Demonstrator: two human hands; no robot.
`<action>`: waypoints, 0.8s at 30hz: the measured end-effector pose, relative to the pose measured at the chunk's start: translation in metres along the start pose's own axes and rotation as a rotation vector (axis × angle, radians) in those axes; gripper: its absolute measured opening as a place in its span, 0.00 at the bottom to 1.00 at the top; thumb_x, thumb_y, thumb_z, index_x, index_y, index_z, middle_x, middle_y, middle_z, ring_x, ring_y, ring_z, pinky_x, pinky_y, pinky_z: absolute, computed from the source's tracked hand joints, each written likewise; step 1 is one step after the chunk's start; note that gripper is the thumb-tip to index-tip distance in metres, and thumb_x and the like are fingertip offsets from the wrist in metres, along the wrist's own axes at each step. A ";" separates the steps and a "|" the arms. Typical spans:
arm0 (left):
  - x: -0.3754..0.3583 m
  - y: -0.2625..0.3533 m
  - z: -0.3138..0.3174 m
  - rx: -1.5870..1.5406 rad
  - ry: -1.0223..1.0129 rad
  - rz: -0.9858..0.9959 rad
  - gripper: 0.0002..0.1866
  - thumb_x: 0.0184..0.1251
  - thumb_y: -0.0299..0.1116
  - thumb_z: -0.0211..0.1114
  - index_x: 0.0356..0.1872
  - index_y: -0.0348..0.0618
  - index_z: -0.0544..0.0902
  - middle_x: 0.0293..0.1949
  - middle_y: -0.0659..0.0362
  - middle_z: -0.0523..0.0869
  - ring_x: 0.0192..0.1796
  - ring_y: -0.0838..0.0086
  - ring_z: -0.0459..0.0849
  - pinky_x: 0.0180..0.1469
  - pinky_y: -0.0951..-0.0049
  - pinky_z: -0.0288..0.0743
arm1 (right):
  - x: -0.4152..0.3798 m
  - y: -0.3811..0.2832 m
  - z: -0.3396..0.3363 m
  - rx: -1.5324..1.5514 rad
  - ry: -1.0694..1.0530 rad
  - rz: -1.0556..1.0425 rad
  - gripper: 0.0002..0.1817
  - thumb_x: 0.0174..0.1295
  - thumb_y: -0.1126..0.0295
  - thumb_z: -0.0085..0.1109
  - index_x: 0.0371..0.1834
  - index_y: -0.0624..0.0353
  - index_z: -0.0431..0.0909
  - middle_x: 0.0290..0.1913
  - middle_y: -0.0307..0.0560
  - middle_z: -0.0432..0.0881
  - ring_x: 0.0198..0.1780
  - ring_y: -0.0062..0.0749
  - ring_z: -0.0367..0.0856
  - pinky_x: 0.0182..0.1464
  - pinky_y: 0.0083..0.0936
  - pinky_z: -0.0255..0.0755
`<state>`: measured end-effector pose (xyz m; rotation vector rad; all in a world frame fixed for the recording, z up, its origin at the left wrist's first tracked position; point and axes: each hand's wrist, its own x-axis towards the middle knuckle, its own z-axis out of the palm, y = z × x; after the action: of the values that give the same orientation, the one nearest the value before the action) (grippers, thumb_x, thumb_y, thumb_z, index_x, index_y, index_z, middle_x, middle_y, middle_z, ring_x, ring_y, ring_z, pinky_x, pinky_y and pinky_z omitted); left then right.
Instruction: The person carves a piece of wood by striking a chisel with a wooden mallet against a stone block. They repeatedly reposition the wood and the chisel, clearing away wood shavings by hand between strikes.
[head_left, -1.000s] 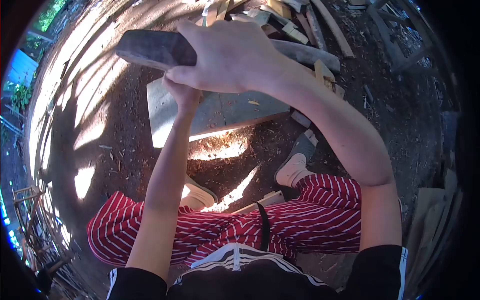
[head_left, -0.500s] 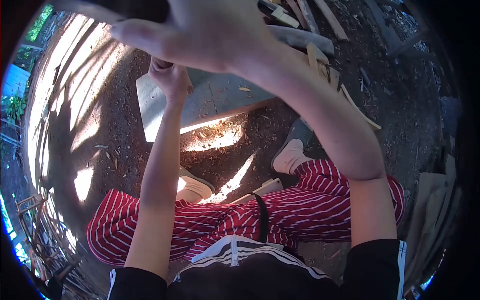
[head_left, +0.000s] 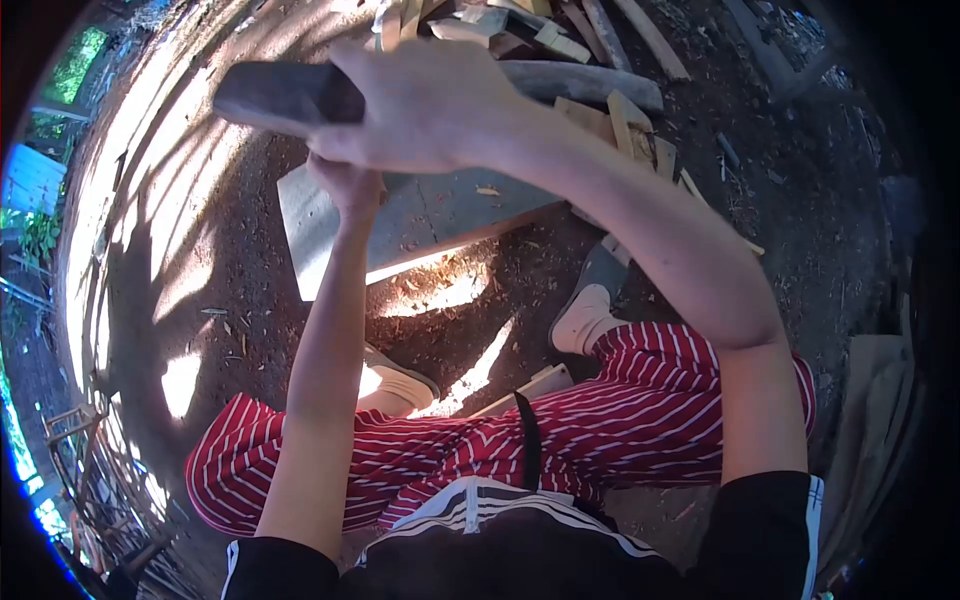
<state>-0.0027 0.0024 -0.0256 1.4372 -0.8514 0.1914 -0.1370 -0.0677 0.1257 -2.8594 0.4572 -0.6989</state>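
In the head view my right hand (head_left: 430, 105) is closed around a dark, blunt-ended wooden block (head_left: 270, 95), which sticks out to the left. My left hand (head_left: 345, 185) is below and partly behind it, its fingers curled in a fist; whatever it grips is hidden by my right hand and the block. Under both hands lies a wide grey wooden slab (head_left: 450, 205) with a pale, sunlit edge and a few chips on top. Whether the block touches my left hand cannot be made out.
Offcuts and sticks of wood (head_left: 635, 125) lie beyond the slab at the right, with a long rounded piece (head_left: 590, 85) among them. My feet (head_left: 585, 318) rest on dirt scattered with shavings. Boards (head_left: 870, 400) stand at the far right, a tangle of sticks (head_left: 95, 490) at lower left.
My right hand has come down from the top of the view, and the dark block shows more fully. My left hand stays in nearly the same place over the slab.
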 end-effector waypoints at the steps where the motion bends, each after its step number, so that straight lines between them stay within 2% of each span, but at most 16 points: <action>1: 0.003 -0.003 -0.002 -0.017 -0.076 0.042 0.14 0.49 0.31 0.75 0.32 0.36 0.79 0.31 0.60 0.84 0.34 0.77 0.80 0.40 0.73 0.75 | 0.006 -0.004 -0.003 0.078 0.113 0.012 0.34 0.60 0.39 0.61 0.50 0.63 0.79 0.21 0.41 0.84 0.16 0.25 0.80 0.17 0.21 0.75; 2: -0.001 -0.004 -0.002 -0.017 -0.085 0.023 0.14 0.49 0.31 0.75 0.32 0.36 0.79 0.31 0.60 0.84 0.34 0.77 0.80 0.40 0.73 0.75 | 0.012 -0.003 -0.007 0.151 0.225 0.018 0.36 0.58 0.37 0.61 0.50 0.62 0.78 0.21 0.39 0.84 0.15 0.25 0.79 0.17 0.23 0.74; 3: 0.000 0.002 -0.001 -0.020 -0.080 -0.094 0.15 0.49 0.31 0.75 0.33 0.36 0.79 0.31 0.59 0.84 0.35 0.77 0.81 0.39 0.72 0.75 | 0.015 -0.012 -0.036 0.285 -0.008 0.189 0.32 0.55 0.43 0.58 0.52 0.59 0.77 0.33 0.50 0.87 0.35 0.42 0.89 0.40 0.45 0.82; 4: 0.001 0.006 -0.002 -0.020 -0.070 -0.206 0.15 0.49 0.31 0.75 0.33 0.35 0.80 0.32 0.59 0.84 0.35 0.76 0.82 0.39 0.72 0.75 | 0.012 -0.010 -0.028 0.290 -0.019 0.188 0.32 0.55 0.43 0.58 0.52 0.59 0.77 0.33 0.50 0.87 0.35 0.42 0.89 0.40 0.45 0.82; 6: -0.005 -0.011 -0.009 0.010 -0.011 -0.127 0.15 0.50 0.31 0.75 0.33 0.34 0.79 0.30 0.60 0.83 0.34 0.77 0.81 0.40 0.73 0.75 | 0.001 -0.007 -0.004 0.289 0.169 0.132 0.36 0.58 0.37 0.60 0.52 0.61 0.77 0.25 0.42 0.84 0.21 0.26 0.82 0.20 0.25 0.76; 7: -0.006 -0.018 -0.008 0.027 0.043 -0.041 0.15 0.51 0.31 0.74 0.33 0.33 0.79 0.27 0.61 0.81 0.32 0.78 0.80 0.40 0.74 0.74 | -0.008 -0.011 -0.006 0.092 -0.147 0.135 0.35 0.58 0.38 0.59 0.52 0.60 0.77 0.26 0.45 0.84 0.23 0.28 0.84 0.21 0.26 0.77; 10: -0.002 -0.014 0.000 -0.015 0.072 -0.004 0.13 0.52 0.30 0.73 0.28 0.35 0.77 0.22 0.65 0.76 0.28 0.81 0.75 0.38 0.75 0.71 | 0.002 -0.005 -0.027 0.072 -0.239 0.107 0.33 0.59 0.40 0.59 0.52 0.60 0.78 0.25 0.47 0.84 0.25 0.30 0.85 0.24 0.28 0.79; 12: 0.003 -0.013 -0.006 -0.044 -0.076 -0.200 0.16 0.48 0.31 0.75 0.21 0.41 0.73 0.21 0.65 0.76 0.27 0.81 0.71 0.34 0.73 0.68 | 0.010 -0.006 -0.023 0.193 0.068 0.094 0.33 0.56 0.39 0.59 0.49 0.60 0.79 0.26 0.49 0.85 0.28 0.28 0.87 0.27 0.31 0.81; 14: 0.003 -0.009 -0.004 -0.122 -0.090 -0.203 0.19 0.46 0.31 0.76 0.18 0.46 0.68 0.21 0.65 0.75 0.25 0.81 0.68 0.31 0.73 0.63 | 0.012 -0.016 -0.039 0.313 -0.023 0.243 0.29 0.52 0.46 0.60 0.51 0.56 0.80 0.42 0.51 0.88 0.42 0.39 0.89 0.44 0.39 0.82; 15: 0.002 -0.015 -0.008 -0.085 -0.086 -0.087 0.18 0.47 0.30 0.75 0.18 0.45 0.69 0.21 0.66 0.75 0.25 0.82 0.68 0.31 0.75 0.62 | 0.005 -0.013 -0.024 0.314 -0.029 0.240 0.29 0.52 0.46 0.60 0.51 0.56 0.80 0.42 0.51 0.88 0.42 0.39 0.89 0.44 0.39 0.82; 16: 0.001 -0.018 -0.011 -0.047 -0.084 0.036 0.17 0.47 0.30 0.75 0.18 0.45 0.70 0.20 0.66 0.75 0.24 0.82 0.67 0.30 0.76 0.62 | -0.009 -0.007 0.002 0.224 -0.059 0.196 0.32 0.53 0.42 0.60 0.49 0.59 0.79 0.34 0.47 0.87 0.32 0.34 0.87 0.35 0.35 0.81; 17: 0.002 -0.020 -0.009 -0.051 -0.082 0.050 0.17 0.47 0.30 0.75 0.18 0.45 0.70 0.20 0.66 0.75 0.24 0.82 0.67 0.30 0.76 0.62 | -0.015 -0.003 0.013 0.127 -0.078 0.152 0.35 0.54 0.38 0.61 0.48 0.62 0.78 0.26 0.44 0.86 0.23 0.28 0.85 0.25 0.31 0.80; 20: 0.003 -0.022 -0.003 -0.030 0.037 0.055 0.17 0.47 0.31 0.74 0.17 0.45 0.69 0.20 0.67 0.75 0.24 0.84 0.67 0.29 0.76 0.60 | -0.002 -0.002 -0.020 0.069 -0.210 0.124 0.37 0.54 0.37 0.61 0.49 0.64 0.78 0.23 0.41 0.85 0.20 0.28 0.83 0.23 0.30 0.78; 21: 0.002 -0.019 -0.006 -0.063 -0.034 -0.053 0.17 0.48 0.32 0.74 0.18 0.45 0.70 0.20 0.66 0.76 0.25 0.83 0.68 0.29 0.75 0.61 | 0.002 -0.005 -0.019 0.162 -0.078 0.135 0.37 0.54 0.37 0.62 0.50 0.63 0.77 0.21 0.41 0.84 0.20 0.27 0.83 0.23 0.28 0.78; 22: 0.004 -0.017 -0.007 -0.101 -0.090 -0.156 0.17 0.48 0.33 0.74 0.18 0.44 0.70 0.21 0.66 0.76 0.26 0.83 0.69 0.29 0.74 0.61 | 0.009 -0.011 -0.025 0.322 0.095 0.132 0.37 0.54 0.38 0.63 0.50 0.63 0.77 0.21 0.42 0.84 0.20 0.27 0.82 0.23 0.26 0.77; 24: 0.004 -0.023 -0.013 -0.101 -0.130 -0.213 0.17 0.48 0.34 0.74 0.19 0.43 0.71 0.21 0.66 0.76 0.27 0.82 0.70 0.29 0.73 0.61 | 0.013 -0.015 -0.056 0.455 -0.240 0.315 0.29 0.53 0.46 0.59 0.49 0.57 0.81 0.40 0.52 0.88 0.42 0.39 0.89 0.46 0.40 0.82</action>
<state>0.0188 0.0084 -0.0399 1.4453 -0.7949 -0.1057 -0.1488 -0.0620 0.1834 -2.3327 0.6036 -0.3420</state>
